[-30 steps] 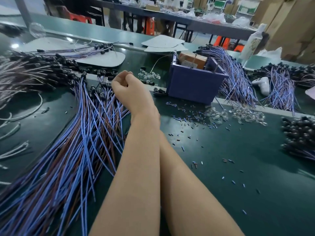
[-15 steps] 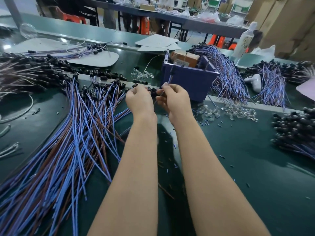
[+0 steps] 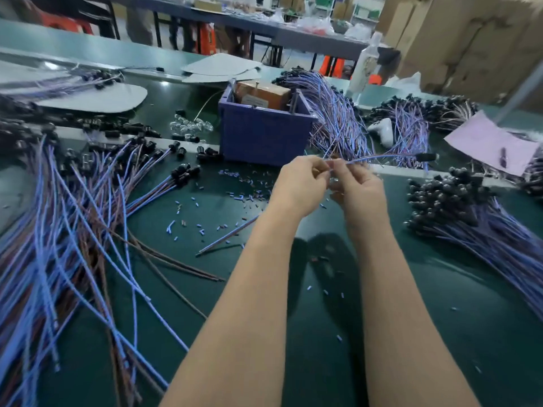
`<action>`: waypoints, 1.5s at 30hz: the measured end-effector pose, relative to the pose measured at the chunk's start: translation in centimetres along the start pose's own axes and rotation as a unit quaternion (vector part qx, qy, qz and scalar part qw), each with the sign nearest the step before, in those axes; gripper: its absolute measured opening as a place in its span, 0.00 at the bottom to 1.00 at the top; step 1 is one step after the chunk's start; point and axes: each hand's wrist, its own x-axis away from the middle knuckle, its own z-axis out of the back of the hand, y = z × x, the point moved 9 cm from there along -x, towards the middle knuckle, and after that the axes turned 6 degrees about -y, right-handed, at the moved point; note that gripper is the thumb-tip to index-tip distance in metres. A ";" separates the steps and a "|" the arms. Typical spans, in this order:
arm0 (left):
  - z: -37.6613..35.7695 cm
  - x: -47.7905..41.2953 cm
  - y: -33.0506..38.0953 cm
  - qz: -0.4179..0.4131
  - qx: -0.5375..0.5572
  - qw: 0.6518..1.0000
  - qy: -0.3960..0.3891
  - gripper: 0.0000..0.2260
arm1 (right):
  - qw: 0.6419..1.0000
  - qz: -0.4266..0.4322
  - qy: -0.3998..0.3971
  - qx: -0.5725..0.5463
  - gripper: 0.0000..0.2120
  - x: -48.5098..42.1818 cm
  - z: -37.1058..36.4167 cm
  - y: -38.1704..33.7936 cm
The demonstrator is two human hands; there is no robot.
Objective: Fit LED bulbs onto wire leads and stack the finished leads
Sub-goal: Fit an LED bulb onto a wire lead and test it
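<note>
Above the dark green worktop (image 3: 323, 333), at centre frame, the left hand (image 3: 299, 189) and right hand (image 3: 361, 192) each have their grip pinched on one end of a blue wire lead (image 3: 382, 156) that arcs rightward. Loose leads (image 3: 73, 230) sprawl at left, and a stacked pile (image 3: 458, 201) lies at right.

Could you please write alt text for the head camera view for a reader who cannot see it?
The left hand and right hand pinch one end of a blue lead over a green bench; its black-capped end trails right. Loose leads sprawl at left, a stack lies at right, a blue box behind.
</note>
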 end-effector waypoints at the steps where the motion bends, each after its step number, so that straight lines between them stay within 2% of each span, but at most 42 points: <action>1: -0.6 -0.1 0.5 -0.009 -0.010 1.000 0.000 0.06 | 1.000 0.015 0.008 0.025 0.10 -0.1 0.4 0.0; 3: -1.2 -0.2 0.4 -0.006 -0.038 0.999 -0.003 0.06 | 0.994 0.043 0.101 0.018 0.10 0.0 2.7 -0.3; 5: -0.6 -0.1 -1.1 0.018 -0.060 0.998 0.002 0.07 | 0.975 0.054 0.209 -0.051 0.12 0.6 5.4 0.0; 7: 0.4 0.1 -2.9 0.038 -0.072 0.996 0.022 0.08 | 0.960 0.046 0.249 -0.117 0.13 0.8 6.5 0.8; 9: 0.8 0.3 -3.8 0.044 -0.060 0.996 0.041 0.08 | 0.965 0.018 0.218 -0.147 0.12 0.4 5.4 1.8; 10: 0.8 0.3 -3.8 0.037 -0.046 0.997 0.050 0.08 | 0.975 0.000 0.173 -0.141 0.11 0.0 4.0 2.1; 13: 0.4 0.3 -3.2 0.005 -0.015 0.997 0.075 0.07 | 0.998 -0.046 0.002 -0.031 0.09 -0.2 -1.2 3.2; 15: 0.3 0.5 -3.1 -0.003 0.000 0.996 0.086 0.07 | 0.997 -0.046 -0.034 0.055 0.11 0.0 -2.6 3.6; 18: 0.4 0.7 -3.3 -0.005 -0.011 0.996 0.093 0.06 | 0.998 0.001 0.023 0.065 0.13 0.2 -1.4 2.6; 22: 0.5 0.6 -4.4 0.035 -0.056 0.995 0.080 0.07 | 0.985 -0.010 0.127 -0.113 0.13 0.3 1.6 3.1; 24: 0.5 0.5 -4.5 0.037 -0.051 0.995 0.076 0.07 | 0.971 -0.035 0.129 -0.197 0.12 0.3 1.8 3.7; 26: 0.4 0.5 -4.1 0.024 -0.023 0.997 0.071 0.06 | 0.966 -0.051 0.096 -0.234 0.10 0.2 1.1 3.8; 28: 0.1 0.6 -3.8 0.012 0.002 0.998 0.061 0.05 | 0.973 -0.050 0.073 -0.214 0.10 0.2 0.5 3.8; 31: 0.2 0.6 -3.9 0.014 0.025 0.998 0.059 0.05 | 0.978 -0.036 0.102 -0.180 0.11 0.2 1.1 3.5; 34: 1.1 0.5 -4.8 0.027 0.069 0.995 0.061 0.08 | 0.952 -0.034 0.171 -0.253 0.11 0.3 3.6 3.6; 36: 1.7 0.4 -5.1 0.030 0.087 0.993 0.074 0.10 | 0.945 -0.029 0.185 -0.268 0.11 0.3 4.6 3.5; 41: 1.6 0.7 -4.7 0.038 0.083 0.987 0.128 0.08 | 0.957 -0.032 0.140 -0.252 0.11 0.3 2.4 3.3; 45: 1.5 0.8 -4.5 0.030 0.087 0.988 0.124 0.14 | 0.965 -0.033 0.122 -0.232 0.11 0.3 1.7 3.3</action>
